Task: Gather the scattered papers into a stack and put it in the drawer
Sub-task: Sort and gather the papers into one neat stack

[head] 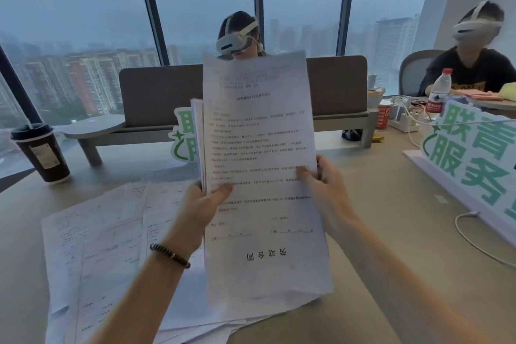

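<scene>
Papers [259,176]: a stack held upright at frame centre, printed side facing the camera, text upside down. Left hand [205,204]: grips the stack's left edge, thumb across the front sheet; beaded bracelet [170,255] on the wrist. Right hand [324,184]: pinches the right edge. Loose sheets [103,240]: overlapping, flat on the desk [391,232], lower left. Coffee cup [42,152]: left edge, upright.

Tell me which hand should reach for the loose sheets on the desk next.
Probably the left hand. The scattered papers lie on the table directly beneath and beside it, left of the held stack. The right hand pinches the stack's far edge and would have to cross over; it could likely hold the stack alone.
</scene>
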